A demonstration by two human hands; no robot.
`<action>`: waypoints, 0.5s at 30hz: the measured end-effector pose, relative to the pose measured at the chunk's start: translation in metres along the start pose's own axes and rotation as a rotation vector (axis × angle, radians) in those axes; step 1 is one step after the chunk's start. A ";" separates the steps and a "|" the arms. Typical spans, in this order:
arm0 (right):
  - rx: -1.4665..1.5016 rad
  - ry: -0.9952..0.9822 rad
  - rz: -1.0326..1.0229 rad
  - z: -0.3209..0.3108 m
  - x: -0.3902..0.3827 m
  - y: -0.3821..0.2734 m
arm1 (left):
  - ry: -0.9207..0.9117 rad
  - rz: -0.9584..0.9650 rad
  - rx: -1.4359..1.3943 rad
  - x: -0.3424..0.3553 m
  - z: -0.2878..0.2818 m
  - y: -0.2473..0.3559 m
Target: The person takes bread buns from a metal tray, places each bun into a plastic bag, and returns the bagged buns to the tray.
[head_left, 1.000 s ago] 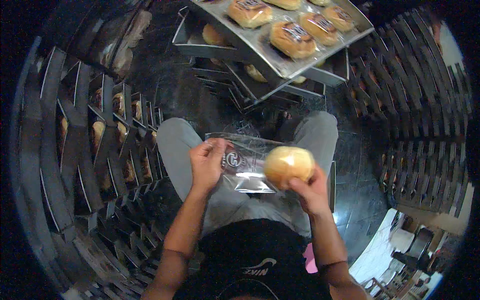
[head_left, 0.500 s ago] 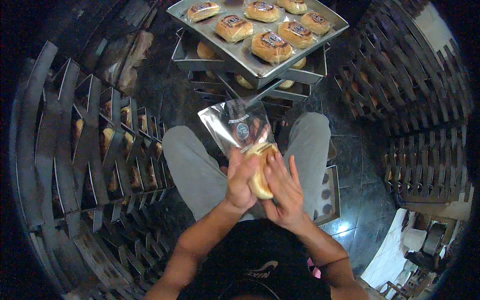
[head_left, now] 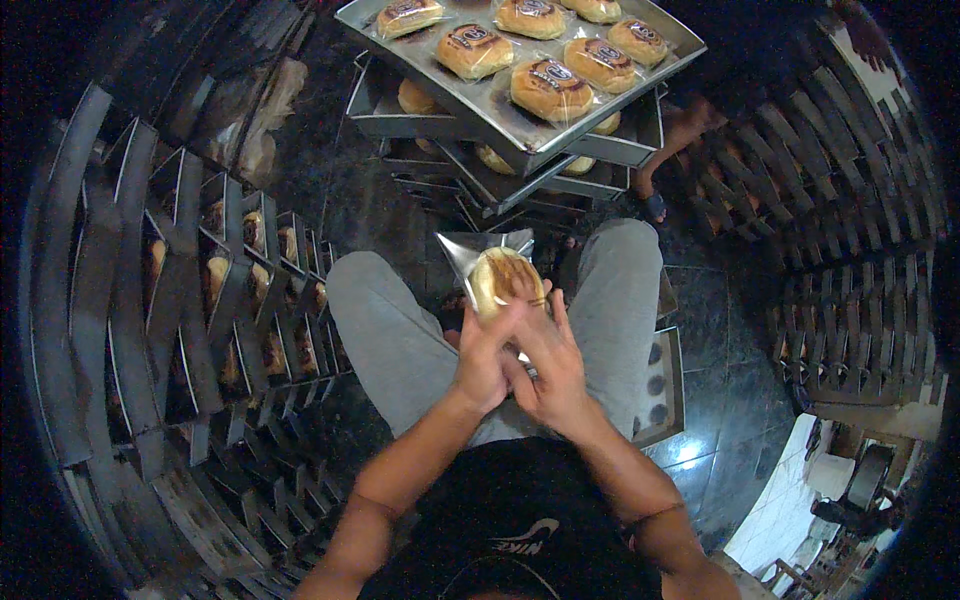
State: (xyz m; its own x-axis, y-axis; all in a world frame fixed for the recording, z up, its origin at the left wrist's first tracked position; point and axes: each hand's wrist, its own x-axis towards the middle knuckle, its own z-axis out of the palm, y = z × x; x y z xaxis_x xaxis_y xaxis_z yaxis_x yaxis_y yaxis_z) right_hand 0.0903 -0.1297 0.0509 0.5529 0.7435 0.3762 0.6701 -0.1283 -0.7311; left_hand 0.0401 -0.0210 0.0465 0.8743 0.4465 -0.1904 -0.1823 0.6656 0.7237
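A golden-brown bun (head_left: pixel 494 283) is now inside a clear plastic bag (head_left: pixel 460 250), held between my knees. My left hand (head_left: pixel 484 358) grips the bag's near end from the left, thumb over it. Reaching in from the right, my right hand (head_left: pixel 548 365) lies against the bun and the bag's mouth, its fingers partly blurred and overlapping the left thumb. The bag's far corners stick out past the bun. Ahead, bagged buns with printed wrappers (head_left: pixel 552 90) lie in rows on a metal tray (head_left: pixel 490 115).
Under that tray, more metal trays (head_left: pixel 400 125) with buns are stacked crosswise. Tall stacks of bun-filled trays rise on the left (head_left: pixel 190 290) and right (head_left: pixel 850 310). Another person's leg (head_left: pixel 672 145) shows beyond the stack. A shallow tray (head_left: pixel 665 400) lies beside my right knee.
The bun has slid forward into the bag, which was nearly empty ahead of it. My hands have come together behind the bun. Another person's leg has appeared at the far right of the stack.
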 end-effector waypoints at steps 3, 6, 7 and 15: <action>0.051 -0.010 -0.094 -0.010 -0.012 0.003 | 0.000 -0.121 -0.418 0.008 -0.005 0.010; 0.037 0.010 -0.006 -0.009 -0.005 0.004 | 0.143 -0.197 -0.511 0.023 -0.006 -0.002; 0.003 0.017 0.003 -0.009 -0.005 0.003 | 0.181 -0.243 -0.539 0.026 -0.008 -0.008; -0.068 0.168 0.025 -0.080 -0.045 0.059 | 0.068 -0.411 -0.582 0.006 0.030 -0.011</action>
State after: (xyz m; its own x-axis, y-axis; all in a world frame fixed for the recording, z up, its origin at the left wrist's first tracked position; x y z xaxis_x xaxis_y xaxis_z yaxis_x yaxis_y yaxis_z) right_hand 0.1446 -0.2236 0.0362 0.6408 0.6203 0.4523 0.6837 -0.1933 -0.7037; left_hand 0.0608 -0.0441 0.0574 0.8971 0.1146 -0.4267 -0.0710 0.9906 0.1168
